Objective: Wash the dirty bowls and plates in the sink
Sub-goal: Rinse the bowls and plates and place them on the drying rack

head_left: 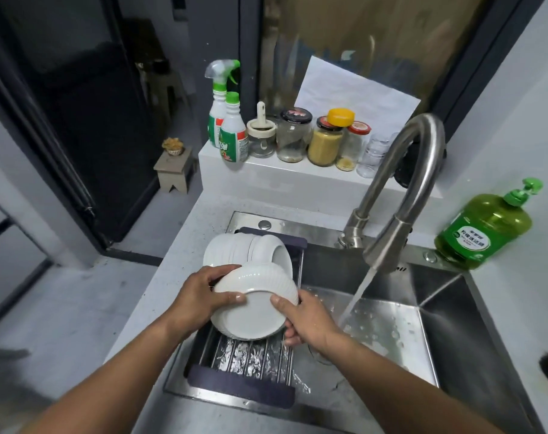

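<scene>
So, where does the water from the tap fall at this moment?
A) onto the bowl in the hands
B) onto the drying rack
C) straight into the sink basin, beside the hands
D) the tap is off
C: the stream from the faucet falls into the sink to the right of the bowl, which both hands hold over the rack.

A drying rack (241,375) spans the left part of the sink (448,324); bowls and plates (250,249) stand on edge at its far end. In front of them, both hands (200,297) (310,322) hold what seems a stack of bowls (253,303) over the rack. The faucet (401,195) rises from the sink's back rim, a soap bottle (482,227) to its right, jars (324,142) on the ledge (266,173) behind
</scene>
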